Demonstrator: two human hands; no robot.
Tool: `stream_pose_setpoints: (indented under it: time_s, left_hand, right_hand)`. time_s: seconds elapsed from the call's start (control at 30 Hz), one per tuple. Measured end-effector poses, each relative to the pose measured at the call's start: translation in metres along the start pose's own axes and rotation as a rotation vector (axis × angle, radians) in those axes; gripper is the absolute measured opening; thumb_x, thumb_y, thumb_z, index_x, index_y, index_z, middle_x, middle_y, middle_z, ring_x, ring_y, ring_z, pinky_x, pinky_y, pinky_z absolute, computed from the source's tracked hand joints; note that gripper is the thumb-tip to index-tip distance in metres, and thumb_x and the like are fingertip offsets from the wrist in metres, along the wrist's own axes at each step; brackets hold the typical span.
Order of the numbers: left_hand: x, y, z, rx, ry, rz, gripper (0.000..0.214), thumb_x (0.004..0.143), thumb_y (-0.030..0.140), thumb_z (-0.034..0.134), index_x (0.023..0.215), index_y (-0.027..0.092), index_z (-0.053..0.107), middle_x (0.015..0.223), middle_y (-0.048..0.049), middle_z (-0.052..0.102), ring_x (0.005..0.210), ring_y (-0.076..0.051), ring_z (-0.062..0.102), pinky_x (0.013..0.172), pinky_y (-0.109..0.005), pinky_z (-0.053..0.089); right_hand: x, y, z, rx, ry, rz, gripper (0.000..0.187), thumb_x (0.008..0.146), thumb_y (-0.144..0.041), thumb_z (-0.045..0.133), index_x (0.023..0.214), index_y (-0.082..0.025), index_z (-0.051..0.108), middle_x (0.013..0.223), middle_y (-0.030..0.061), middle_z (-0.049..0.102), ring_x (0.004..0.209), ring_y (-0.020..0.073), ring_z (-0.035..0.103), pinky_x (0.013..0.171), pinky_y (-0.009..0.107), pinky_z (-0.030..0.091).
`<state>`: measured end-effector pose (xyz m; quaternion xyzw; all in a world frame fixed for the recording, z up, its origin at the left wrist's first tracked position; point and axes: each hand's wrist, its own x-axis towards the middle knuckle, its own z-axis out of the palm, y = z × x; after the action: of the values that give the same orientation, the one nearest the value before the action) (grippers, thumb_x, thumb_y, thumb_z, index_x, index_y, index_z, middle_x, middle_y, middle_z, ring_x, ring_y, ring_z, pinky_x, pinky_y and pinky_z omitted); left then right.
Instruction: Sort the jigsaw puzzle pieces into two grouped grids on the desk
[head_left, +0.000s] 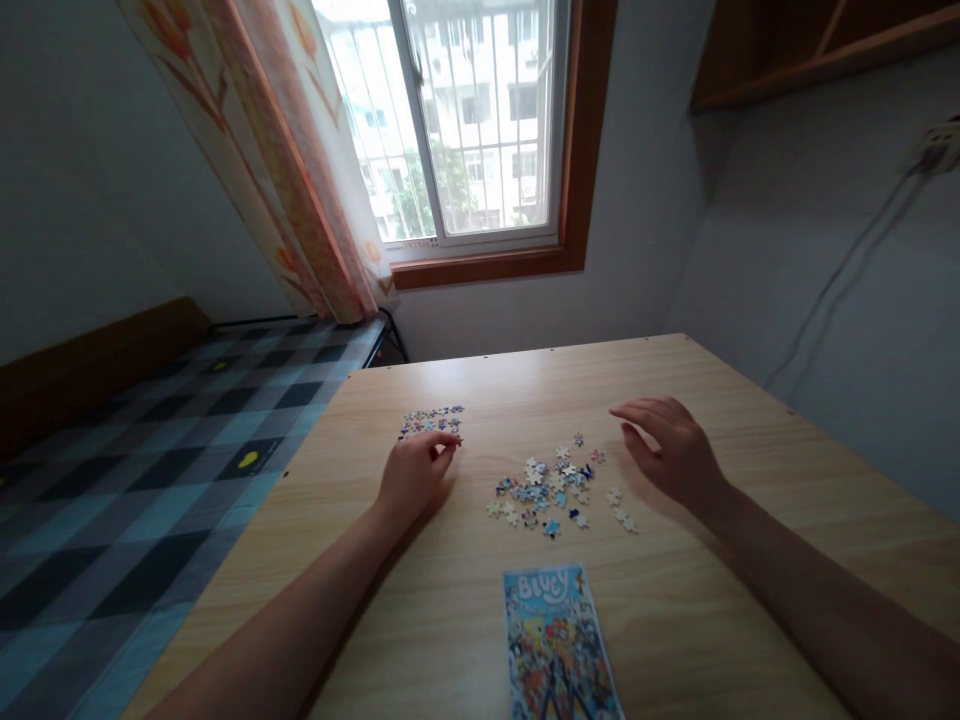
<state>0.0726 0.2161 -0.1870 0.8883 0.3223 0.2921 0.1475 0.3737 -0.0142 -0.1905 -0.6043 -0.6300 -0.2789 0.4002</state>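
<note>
On the wooden table my left hand rests with fingers curled, its fingertips pinched at the edge of a small joined patch of puzzle pieces. Whether a piece sits in the pinch is too small to tell. My right hand hovers just right of a scattered heap of loose puzzle pieces, fingers stretched out and slightly bent, holding nothing. A colourful puzzle picture card lies flat near the table's front edge, between my forearms.
A bed with a blue and black checked cover stands left of the table. Behind are a barred window with a patterned curtain, a wooden shelf at upper right and a wall socket with a cable.
</note>
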Motion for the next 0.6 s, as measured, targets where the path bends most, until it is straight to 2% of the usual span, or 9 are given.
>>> stream_pose_setpoints:
  time_s: [0.17,0.4,0.6]
  left_hand:
    - [0.0,0.001,-0.001,0.087,-0.09,-0.125,0.019,0.085,0.026,0.06,0.088,0.025,0.079,0.077,0.0015,0.076,0.066,-0.017,0.067,0.071,-0.028,0.051]
    - [0.0,-0.003,0.001,0.088,-0.189,-0.163,0.02,0.086,0.027,0.057,0.099,0.025,0.073,0.09,0.0007,0.076,0.074,-0.018,0.067,0.07,-0.029,0.047]
    - [0.001,-0.006,0.002,0.211,-0.153,-0.165,0.025,0.091,0.03,0.054,0.108,0.022,0.071,0.099,-0.0047,0.074,0.087,-0.021,0.067,0.077,-0.031,0.049]
  right_hand:
    - [-0.006,0.01,0.008,0.095,-0.068,0.03,0.02,0.088,-0.009,0.058,0.094,-0.022,0.071,0.096,0.0053,0.074,0.094,0.0222,0.067,0.089,0.04,0.053]
    - [-0.011,0.013,0.01,0.114,-0.091,0.063,0.02,0.088,-0.008,0.056,0.093,-0.021,0.071,0.093,0.0048,0.074,0.092,0.0213,0.066,0.086,0.038,0.054]
    - [-0.013,0.011,0.014,0.139,-0.114,0.086,0.021,0.085,-0.006,0.055,0.087,-0.021,0.07,0.087,0.004,0.072,0.087,0.0203,0.066,0.08,0.036,0.054]
